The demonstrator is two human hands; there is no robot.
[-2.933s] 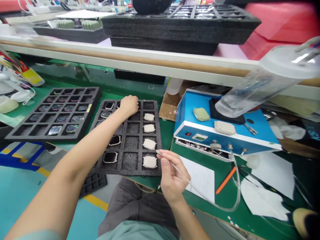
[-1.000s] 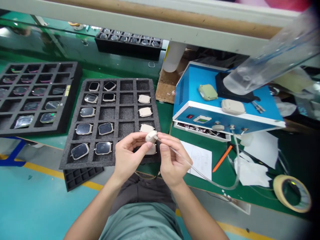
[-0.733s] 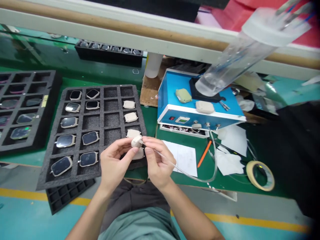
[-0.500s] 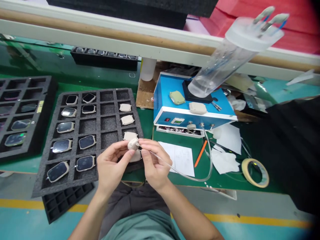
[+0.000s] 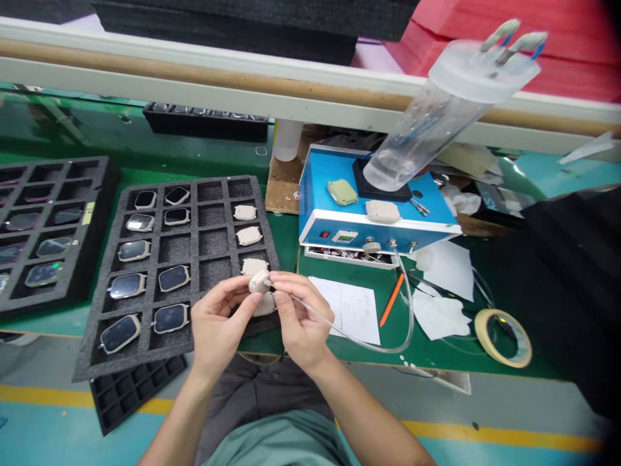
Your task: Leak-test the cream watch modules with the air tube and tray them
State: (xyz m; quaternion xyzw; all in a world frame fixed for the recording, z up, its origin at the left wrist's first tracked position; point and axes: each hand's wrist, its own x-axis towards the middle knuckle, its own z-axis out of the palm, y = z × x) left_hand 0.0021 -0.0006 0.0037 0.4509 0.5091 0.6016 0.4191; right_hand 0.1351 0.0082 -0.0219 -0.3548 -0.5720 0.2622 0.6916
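Note:
Between thumb and fingers, my left hand pinches a beige watch case turned on its edge. Against the side of that case, my right hand grips the end of a clear tube. The tube loops back to the front of a blue test box; its tip is hidden by my fingers. Under and left of my hands lies a dark foam tray. Its left columns hold watches with dark screens, such as this watch; the right column holds beige cases like this one.
On the blue box stand a clear water cylinder, a green watch case and another beige case. Paper sheets, an orange stick and a tape roll lie to the right. Another foam tray is at far left.
The whole view has shifted slightly, with the trays appearing a little farther right and lower. Both hands keep the same hold on the watch case and tube.

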